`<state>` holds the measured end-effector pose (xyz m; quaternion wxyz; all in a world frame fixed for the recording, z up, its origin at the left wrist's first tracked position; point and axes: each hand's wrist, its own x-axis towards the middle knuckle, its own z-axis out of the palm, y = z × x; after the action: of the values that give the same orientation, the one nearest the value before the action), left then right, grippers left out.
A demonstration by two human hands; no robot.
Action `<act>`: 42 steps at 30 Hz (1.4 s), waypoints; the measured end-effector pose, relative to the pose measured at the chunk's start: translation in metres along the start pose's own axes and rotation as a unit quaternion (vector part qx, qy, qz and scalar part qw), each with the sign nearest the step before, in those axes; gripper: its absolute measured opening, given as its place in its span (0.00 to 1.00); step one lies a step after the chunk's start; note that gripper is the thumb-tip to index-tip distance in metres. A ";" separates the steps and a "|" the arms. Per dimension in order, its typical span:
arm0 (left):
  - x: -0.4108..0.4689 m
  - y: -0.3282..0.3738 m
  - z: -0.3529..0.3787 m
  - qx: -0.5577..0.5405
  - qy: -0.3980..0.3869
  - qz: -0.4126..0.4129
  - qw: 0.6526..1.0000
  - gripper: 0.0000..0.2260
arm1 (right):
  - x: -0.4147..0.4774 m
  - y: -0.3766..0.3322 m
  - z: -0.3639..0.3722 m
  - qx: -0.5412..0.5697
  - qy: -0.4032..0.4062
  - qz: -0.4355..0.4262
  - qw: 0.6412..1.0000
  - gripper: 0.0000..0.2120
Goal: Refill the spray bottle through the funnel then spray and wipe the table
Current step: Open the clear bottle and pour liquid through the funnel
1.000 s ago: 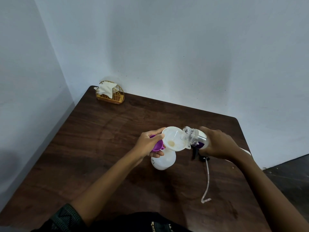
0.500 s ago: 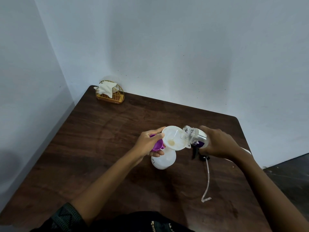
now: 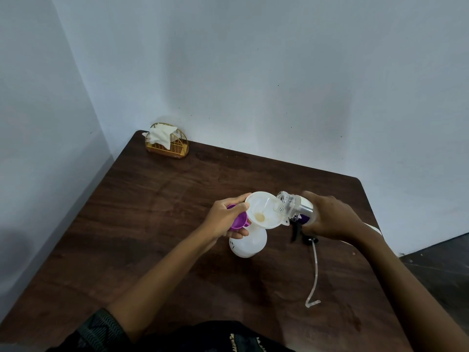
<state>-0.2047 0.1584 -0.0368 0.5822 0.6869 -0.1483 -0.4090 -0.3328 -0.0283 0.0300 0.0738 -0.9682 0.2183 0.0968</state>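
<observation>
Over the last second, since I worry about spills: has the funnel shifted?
No. The funnel keeps its place against the napkin holder at the far left, still seated on the white spray bottle.

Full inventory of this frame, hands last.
table: 1, dark brown, room corner
wire holder: 1, gold, table's far left corner
cloth: 1, white, in wire holder
spray bottle: 1, translucent white, mid-table, upright
funnel: 1, white, atop spray bottle
cap: 1, purple, in left hand
refill bottle: 1, clear, purple label, tilted over funnel
trigger head: 1, black, clear tube, on table by right hand
left hand: 1, holds cap, touches funnel
right hand: 1, grips refill bottle
</observation>
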 end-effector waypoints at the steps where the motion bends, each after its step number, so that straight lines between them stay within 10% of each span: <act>1: -0.001 0.000 0.000 -0.004 -0.002 0.001 1.000 0.18 | 0.000 0.000 0.000 0.000 0.000 0.001 1.000 0.15; 42: 0.001 -0.002 -0.001 -0.007 -0.002 -0.004 1.000 0.18 | 0.001 -0.004 -0.003 -0.011 -0.006 0.009 1.000 0.16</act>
<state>-0.2043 0.1590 -0.0387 0.5850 0.6827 -0.1435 -0.4137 -0.3304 -0.0259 0.0331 0.0633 -0.9664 0.2257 0.1054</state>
